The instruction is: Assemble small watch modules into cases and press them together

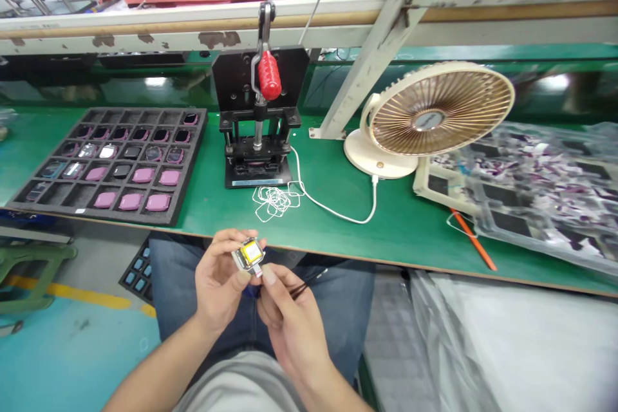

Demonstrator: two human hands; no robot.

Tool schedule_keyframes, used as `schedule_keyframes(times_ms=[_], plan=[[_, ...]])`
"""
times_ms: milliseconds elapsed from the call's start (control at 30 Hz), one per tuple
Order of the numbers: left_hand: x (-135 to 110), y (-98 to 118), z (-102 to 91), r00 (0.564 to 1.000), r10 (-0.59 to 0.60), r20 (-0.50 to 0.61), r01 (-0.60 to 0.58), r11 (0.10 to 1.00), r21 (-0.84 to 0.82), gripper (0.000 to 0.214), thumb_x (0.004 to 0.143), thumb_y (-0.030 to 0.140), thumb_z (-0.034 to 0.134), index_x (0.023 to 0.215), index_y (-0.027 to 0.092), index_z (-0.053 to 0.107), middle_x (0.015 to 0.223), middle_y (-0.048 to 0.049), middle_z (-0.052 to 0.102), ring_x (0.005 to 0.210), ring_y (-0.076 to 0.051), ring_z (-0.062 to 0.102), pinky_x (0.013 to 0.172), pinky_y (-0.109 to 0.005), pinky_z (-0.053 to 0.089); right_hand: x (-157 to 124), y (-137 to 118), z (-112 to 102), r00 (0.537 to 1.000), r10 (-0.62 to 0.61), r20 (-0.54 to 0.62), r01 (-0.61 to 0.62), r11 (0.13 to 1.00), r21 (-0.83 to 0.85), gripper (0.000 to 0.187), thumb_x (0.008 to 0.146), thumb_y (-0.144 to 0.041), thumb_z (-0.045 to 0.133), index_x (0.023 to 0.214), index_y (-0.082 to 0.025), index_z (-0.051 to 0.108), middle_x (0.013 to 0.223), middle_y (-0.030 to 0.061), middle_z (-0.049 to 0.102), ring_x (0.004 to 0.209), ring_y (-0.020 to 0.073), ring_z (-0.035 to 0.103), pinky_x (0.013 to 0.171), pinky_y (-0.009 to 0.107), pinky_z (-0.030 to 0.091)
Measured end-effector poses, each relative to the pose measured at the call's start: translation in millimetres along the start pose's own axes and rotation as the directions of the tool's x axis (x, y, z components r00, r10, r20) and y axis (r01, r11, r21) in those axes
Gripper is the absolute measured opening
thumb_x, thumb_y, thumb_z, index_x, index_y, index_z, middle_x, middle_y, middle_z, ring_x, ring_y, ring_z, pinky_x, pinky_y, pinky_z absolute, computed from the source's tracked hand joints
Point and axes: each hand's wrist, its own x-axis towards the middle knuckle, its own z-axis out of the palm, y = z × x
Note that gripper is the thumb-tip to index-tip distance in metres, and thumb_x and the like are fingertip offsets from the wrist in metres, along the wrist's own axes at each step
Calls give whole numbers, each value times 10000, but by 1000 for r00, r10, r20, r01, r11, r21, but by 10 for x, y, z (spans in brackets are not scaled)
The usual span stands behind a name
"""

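Note:
My left hand (219, 280) is closed around a small square watch module (249, 253) with a yellow face, held over my lap just in front of the green bench's edge. My right hand (284, 312) pinches at the module's lower corner and also grips black tweezers (304, 284) that stick out to the right. A hand press (259, 122) with a red handle stands on the bench straight ahead. In front of the press lies a small heap of thin white ring-shaped gaskets (273, 201).
A black foam tray (33, 190) with several pink and dark watch parts sits at the left. A beige desk fan (434, 112) and its white cable (338, 209) are to the right. Clear plastic trays (545, 187) and an orange stick (476, 241) lie further right.

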Motion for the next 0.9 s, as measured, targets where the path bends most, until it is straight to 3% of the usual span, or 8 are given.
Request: schedule_keyframes(times_ms=[200, 333, 467, 600, 700, 900], plan=[[-26, -26, 7, 998, -19, -54, 18, 1000, -7, 232, 838, 334, 909, 1052, 328, 819, 1148, -64, 633, 1215, -340, 682, 1073, -642, 584, 15, 65, -11, 1000, -17, -19, 17, 1000, -19, 369, 896, -510, 872, 851, -167, 742, 509, -107, 340, 450, 32, 175, 457, 217, 159], [-72, -49, 10, 999, -27, -45, 26, 1000, -11, 244, 847, 337, 901, 1075, 326, 817, 1160, -66, 634, 1221, -333, 683, 1084, -613, 584, 61, 156, -66, 979, -173, -104, 148, 967, -209, 408, 882, -558, 868, 890, -185, 703, 636, -57, 507, 495, 49, 281, 472, 209, 239], [-132, -119, 8, 996, -48, -70, 47, 998, -29, 287, 881, 329, 870, 1161, 322, 805, 1217, -72, 642, 1209, -320, 710, 1029, -519, 634, 125, 258, -144, 898, -428, -99, 356, 841, -406, 343, 916, -489, 849, 914, -209, 651, 683, -52, 532, 564, 80, 405, 549, 207, 369], [-190, -189, 12, 990, -86, -111, 81, 995, -51, 315, 900, 358, 850, 1201, 279, 801, 1214, -86, 682, 1147, -303, 757, 949, -415, 673, 165, 360, -234, 794, -605, 54, 548, 674, -496, 147, 1006, -318, 747, 1005, -237, 625, 752, -60, 512, 565, 76, 405, 555, 204, 377], [-224, -211, 25, 986, -130, -103, 122, 989, -80, 327, 911, 367, 838, 1221, 271, 800, 1217, -99, 724, 1157, -309, 762, 953, -405, 670, 168, 402, -283, 731, -667, 146, 631, 580, -515, 96, 1032, -217, 685, 1030, -248, 594, 853, -44, 523, 572, 65, 404, 536, 201, 357], [-228, -231, 4, 964, -262, 51, 266, 959, -102, 300, 974, 374, 765, 1262, 298, 800, 1249, -114, 760, 1112, -309, 785, 984, -470, 651, 104, 339, -410, 711, -681, 176, 635, 513, -578, 172, 1025, -183, 683, 1016, -261, 531, 772, -68, 433, 620, 97, 410, 573, 208, 390]])
